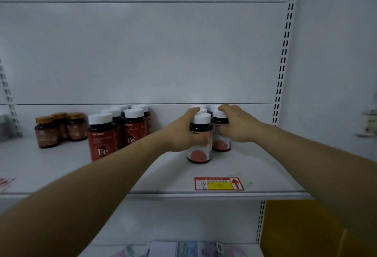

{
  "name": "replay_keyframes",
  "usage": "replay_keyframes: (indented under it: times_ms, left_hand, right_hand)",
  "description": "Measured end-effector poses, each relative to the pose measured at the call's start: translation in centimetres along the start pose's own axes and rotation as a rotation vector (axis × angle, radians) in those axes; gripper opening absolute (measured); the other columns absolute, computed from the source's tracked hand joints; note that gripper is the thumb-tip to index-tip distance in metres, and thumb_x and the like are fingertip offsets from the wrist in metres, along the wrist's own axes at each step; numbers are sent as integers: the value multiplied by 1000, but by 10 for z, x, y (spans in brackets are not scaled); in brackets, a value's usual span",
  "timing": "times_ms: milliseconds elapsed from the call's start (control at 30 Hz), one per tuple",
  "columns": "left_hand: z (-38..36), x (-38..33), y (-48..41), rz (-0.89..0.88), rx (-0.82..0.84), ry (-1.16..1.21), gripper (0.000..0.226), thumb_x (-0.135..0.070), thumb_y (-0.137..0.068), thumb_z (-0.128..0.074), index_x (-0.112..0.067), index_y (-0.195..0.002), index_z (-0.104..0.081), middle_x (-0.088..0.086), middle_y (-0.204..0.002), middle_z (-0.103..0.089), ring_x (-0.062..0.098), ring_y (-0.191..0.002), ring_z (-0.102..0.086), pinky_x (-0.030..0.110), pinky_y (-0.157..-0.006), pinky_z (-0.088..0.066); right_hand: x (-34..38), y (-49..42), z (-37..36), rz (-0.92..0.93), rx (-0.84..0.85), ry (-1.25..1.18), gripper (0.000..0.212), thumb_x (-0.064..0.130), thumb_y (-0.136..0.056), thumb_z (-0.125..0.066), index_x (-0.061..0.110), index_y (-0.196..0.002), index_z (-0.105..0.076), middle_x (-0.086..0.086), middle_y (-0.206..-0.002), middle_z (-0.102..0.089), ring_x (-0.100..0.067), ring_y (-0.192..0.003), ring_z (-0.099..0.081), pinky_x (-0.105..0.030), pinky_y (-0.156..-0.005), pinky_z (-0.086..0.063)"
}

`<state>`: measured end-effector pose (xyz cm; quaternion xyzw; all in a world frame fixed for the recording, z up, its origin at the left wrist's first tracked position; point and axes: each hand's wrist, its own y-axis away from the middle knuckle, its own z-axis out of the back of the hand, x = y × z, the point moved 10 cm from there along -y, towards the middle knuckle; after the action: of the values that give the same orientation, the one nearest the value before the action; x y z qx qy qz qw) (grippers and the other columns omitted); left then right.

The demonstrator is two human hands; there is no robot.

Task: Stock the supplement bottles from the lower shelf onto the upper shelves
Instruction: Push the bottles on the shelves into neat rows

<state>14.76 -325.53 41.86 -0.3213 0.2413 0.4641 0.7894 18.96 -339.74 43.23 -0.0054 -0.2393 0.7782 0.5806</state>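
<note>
Your left hand (183, 132) holds the nearest white-capped bottle (199, 153). The fingers curl around its left side and the thumb lies across the front of the label. This bottle stands upright on the upper shelf (255, 167), a little right of the middle. It is dark, with a pale label that carries a reddish circle.

Your right hand (237, 127) grips a second bottle of the same kind (222, 144), just beside the first one, to the right and slightly farther. The fingers bend over its white cap and the thumb presses on its front. This bottle also stands upright on the shelf.

Behind these two you can see the white caps of more bottles (198, 106), close to the back panel. How many they are, I cannot tell.

To the left on the same shelf stands a group of red bottles marked "Fe" (103, 144), with white caps. Farther left are three small brown bottles with golden caps (47, 134).

A red and yellow price tag (219, 183) lies at the near edge of the shelf. Below, on the lower shelf, are blurred pastel packages (183, 249), and a yellow object (302, 228) is at the right.
</note>
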Motion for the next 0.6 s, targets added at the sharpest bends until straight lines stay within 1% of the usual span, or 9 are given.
replay_keyframes:
  times_ms: [67, 167, 233, 300, 333, 367, 433, 500, 600]
  left_hand:
    - [1, 5, -1, 19, -38, 0, 77, -15, -78, -72, -32, -139, -28, -26, -92, -46, -10, -76, -51, -1, -53, -39]
    - [2, 7, -4, 20, -47, 23, 75, -13, -76, -73, -32, -134, -31, -23, -94, -47, -7, -80, -50, 1, -53, -40]
    - [0, 7, -7, 12, -26, 70, 76, -8, -74, -74, -32, -131, -30, -19, -99, -49, -6, -81, -54, 1, -52, -41]
    - [-1, 6, -10, -8, -10, 125, 74, -4, -73, -74, -39, -122, -31, -16, -104, -51, -8, -82, -58, 4, -55, -45]
    - [-3, 7, -11, -6, 2, 158, 76, -3, -73, -74, -41, -123, -31, -14, -106, -52, -7, -85, -60, 8, -61, -49]
    - [-5, 10, -12, 11, 12, 188, 80, -4, -73, -74, -39, -130, -30, -11, -110, -54, -2, -93, -60, 16, -71, -52]
    - [-8, 16, -12, 52, 10, 212, 88, -8, -74, -75, -32, -141, -23, -5, -120, -54, 11, -108, -57, 35, -91, -51]
    - [-8, 19, -13, 61, -10, 211, 91, -11, -72, -76, -29, -143, -23, -3, -123, -53, 16, -112, -55, 41, -96, -48]
    - [-7, 22, -16, 55, -23, 196, 91, -13, -71, -76, -30, -143, -23, -6, -120, -54, 14, -110, -55, 39, -96, -48]
  right_hand:
    - [-2, -1, 0, 1, -36, -15, 61, 31, -86, -62, 22, -139, -33, -11, -138, -37, -30, -115, -49, -31, -87, -40]
    - [-3, -4, 0, 8, -58, -25, 57, 29, -87, -61, 23, -138, -34, -10, -138, -38, -29, -111, -51, -31, -83, -41]
    - [-5, -6, -1, 7, -51, -34, 61, 31, -86, -62, 22, -139, -32, -10, -139, -37, -28, -112, -50, -30, -82, -39]
    - [-8, -9, 0, -16, -35, -63, 69, 35, -82, -64, 22, -141, -30, -9, -139, -37, -28, -114, -50, -30, -83, -39]
    - [-9, -11, -1, -32, -21, -90, 72, 39, -79, -66, 22, -140, -31, -8, -137, -39, -27, -112, -50, -31, -83, -41]
    - [-11, -12, -1, -44, -4, -121, 74, 42, -76, -68, 22, -138, -33, -7, -133, -43, -26, -109, -53, -32, -83, -44]
    - [-12, -15, -2, -54, 31, -154, 71, 44, -74, -71, 22, -133, -39, -4, -125, -51, -23, -101, -55, -33, -79, -47]
    - [-15, -17, -3, -64, 52, -149, 70, 44, -74, -71, 23, -133, -39, -3, -122, -53, -22, -99, -53, -33, -76, -46]
    - [-17, -18, -2, -68, 60, -137, 70, 43, -74, -69, 25, -133, -38, -2, -118, -53, -22, -98, -53, -32, -75, -46]
